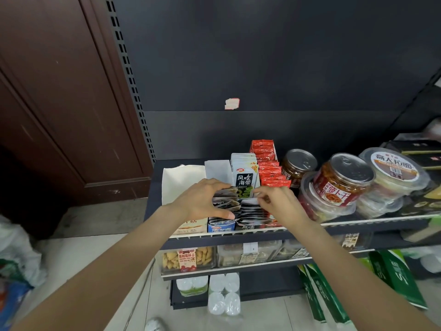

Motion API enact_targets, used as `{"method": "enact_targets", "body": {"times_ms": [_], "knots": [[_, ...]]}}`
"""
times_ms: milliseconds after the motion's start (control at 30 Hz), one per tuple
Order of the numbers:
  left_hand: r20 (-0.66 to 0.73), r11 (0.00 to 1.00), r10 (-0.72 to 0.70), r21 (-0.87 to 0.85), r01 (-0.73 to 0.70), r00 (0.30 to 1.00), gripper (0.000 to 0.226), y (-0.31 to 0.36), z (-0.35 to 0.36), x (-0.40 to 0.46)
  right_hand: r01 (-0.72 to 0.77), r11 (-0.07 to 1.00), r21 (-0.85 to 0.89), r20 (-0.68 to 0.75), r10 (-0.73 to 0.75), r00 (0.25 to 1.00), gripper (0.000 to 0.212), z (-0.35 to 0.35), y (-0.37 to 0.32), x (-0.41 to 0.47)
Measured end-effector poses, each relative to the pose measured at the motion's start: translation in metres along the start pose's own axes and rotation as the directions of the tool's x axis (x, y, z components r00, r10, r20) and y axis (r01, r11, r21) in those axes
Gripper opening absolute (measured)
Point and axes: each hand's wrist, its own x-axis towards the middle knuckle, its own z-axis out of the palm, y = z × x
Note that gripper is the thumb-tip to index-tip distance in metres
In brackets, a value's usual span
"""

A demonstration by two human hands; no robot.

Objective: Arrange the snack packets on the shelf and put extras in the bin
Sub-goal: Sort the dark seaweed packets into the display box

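Rows of small dark snack packets [248,210] stand packed in display boxes at the front of the top shelf [358,223]. My left hand [202,199] spans the left row, fingers over its far end and thumb at its near end, gripping the stack. My right hand [279,201] pinches the tops of packets in the right row. Behind them, white seaweed packets [244,177] stand upright in a box, and red packets [267,161] fill a box to their right.
An open white box [176,185] sits at the shelf's left end. Jars [343,180] and lidded bowls [393,168] crowd the right side. Lower shelves hold snack tubs [188,258] and bottles [223,295]. Bags [16,254] lie on the floor at left.
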Motion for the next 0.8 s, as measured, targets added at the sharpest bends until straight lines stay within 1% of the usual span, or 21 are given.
{"method": "enact_targets", "body": {"times_ms": [67,167,267,367,433,500,567,633,667,700,733,767,800], "knots": [[0.0,1.0,-0.007,-0.005,0.007,1.0,0.079,0.001,0.0,0.0,-0.001,1.0,0.021,-0.028,0.001,1.0,0.029,0.003,0.001,-0.001],[-0.004,1.0,-0.013,0.01,0.013,1.0,0.079,0.001,0.001,0.001,-0.003,0.99,0.14,-0.055,0.011,0.998,0.017,-0.002,0.001,0.0],[-0.01,1.0,-0.016,0.024,0.017,1.0,0.08,0.0,-0.001,0.001,-0.002,0.966,0.258,-0.084,0.025,0.996,0.015,-0.013,-0.005,-0.001],[-0.027,0.999,-0.029,0.019,0.03,0.999,0.078,0.0,-0.001,0.003,0.005,0.945,0.327,-0.181,0.058,0.982,0.014,-0.028,-0.008,0.002],[-0.057,0.999,-0.044,-0.01,0.044,0.997,0.075,0.002,-0.004,0.004,0.015,0.936,0.352,-0.266,0.085,0.96,0.014,-0.041,-0.011,0.004],[-0.129,0.998,-0.043,-0.05,0.037,0.991,0.069,0.006,-0.01,0.008,0.04,0.919,0.393,-0.354,0.111,0.929,0.013,-0.055,-0.014,0.006],[-0.191,0.994,-0.052,-0.105,0.033,0.98,0.06,0.013,-0.017,0.011,0.05,0.882,0.468,-0.385,0.152,0.91,0.013,-0.068,-0.017,0.007],[-0.191,0.977,-0.093,-0.207,0.053,0.977,0.051,0.019,-0.025,0.015,0.076,0.814,0.576,-0.385,0.189,0.903,0.011,-0.078,-0.019,0.008],[-0.171,0.95,-0.124,-0.304,0.068,0.977,0.046,0.021,-0.027,0.017,0.101,0.779,0.619,-0.395,0.198,0.897,0.011,-0.082,-0.02,0.008],[-0.144,0.895,-0.158,-0.438,0.081,0.977,0.042,0.024,-0.03,0.019,0.126,0.746,0.654,-0.407,0.207,0.89,0.012,-0.085,-0.021,0.007],[-0.113,0.804,-0.199,-0.587,0.097,0.973,0.042,0.026,-0.032,0.021,0.141,0.717,0.683,-0.412,0.218,0.885,0.012,-0.088,-0.022,0.005],[-0.077,0.681,-0.246,-0.723,0.116,0.966,0.045,0.029,-0.035,0.022,0.147,0.697,0.702,-0.412,0.229,0.882,0.012,-0.091,-0.022,0.004],[-0.041,0.552,-0.294,-0.823,0.134,0.955,0.051,0.031,-0.037,0.023,0.147,0.684,0.714,-0.408,0.236,0.882,0.012,-0.093,-0.023,0.002]]}}
